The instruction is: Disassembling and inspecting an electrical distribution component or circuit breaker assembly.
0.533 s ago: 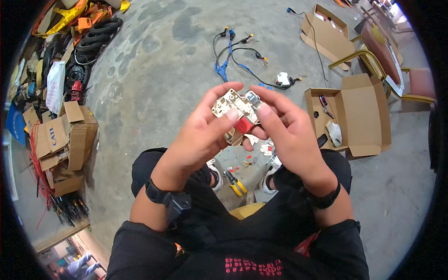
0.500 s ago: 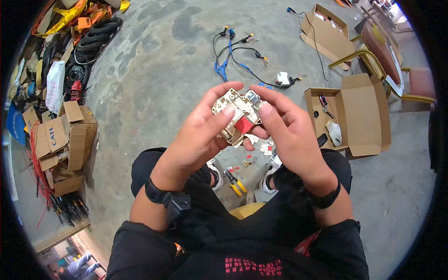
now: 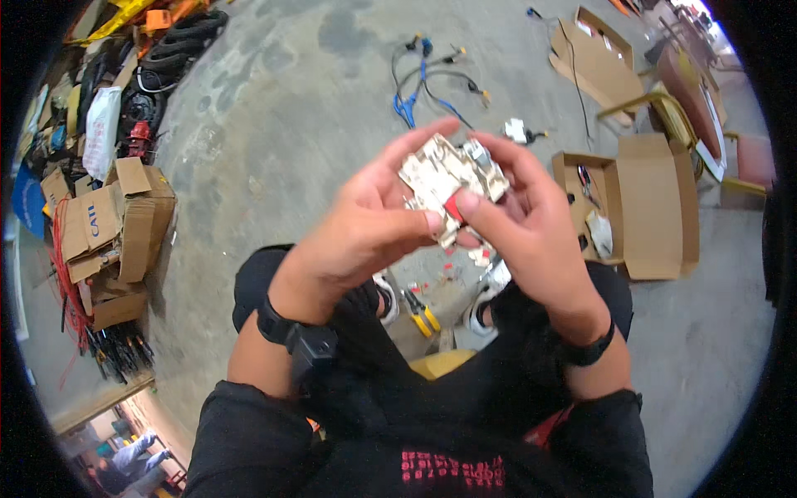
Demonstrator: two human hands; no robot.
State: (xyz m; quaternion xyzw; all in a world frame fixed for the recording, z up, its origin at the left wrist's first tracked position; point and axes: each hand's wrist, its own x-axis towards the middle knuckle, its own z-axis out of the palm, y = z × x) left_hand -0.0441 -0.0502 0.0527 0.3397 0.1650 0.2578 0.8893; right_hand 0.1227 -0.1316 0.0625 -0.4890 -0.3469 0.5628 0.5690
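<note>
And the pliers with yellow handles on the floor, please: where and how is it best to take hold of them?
Best, I think, by the two yellow handles of the pliers, from above on your side: they lie with the handles toward you and the dark head pointing away. The left hand and right hand both hold the cream part.

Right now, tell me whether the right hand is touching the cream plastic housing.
Touching. The head view shows the right hand gripping the cream plastic housing, its thumb laid over the front at the red piece.
</note>
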